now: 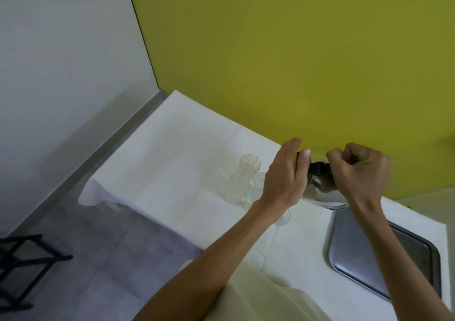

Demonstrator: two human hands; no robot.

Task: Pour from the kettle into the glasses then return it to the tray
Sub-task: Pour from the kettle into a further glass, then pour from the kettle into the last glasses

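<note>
Glasses (240, 183) cluster just left of the kettle (323, 193); open tablecloth (172, 160) beyond.

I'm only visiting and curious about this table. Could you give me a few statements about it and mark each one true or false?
1. Both the left hand and the right hand are on the kettle. True.
2. The glasses stand on the tray. False: they stand on the white cloth, to the left of the tray.
3. The wall behind the table is yellow-green. True.
4. The glasses are full of dark liquid. False: they look clear, and no dark liquid shows in them.
</note>
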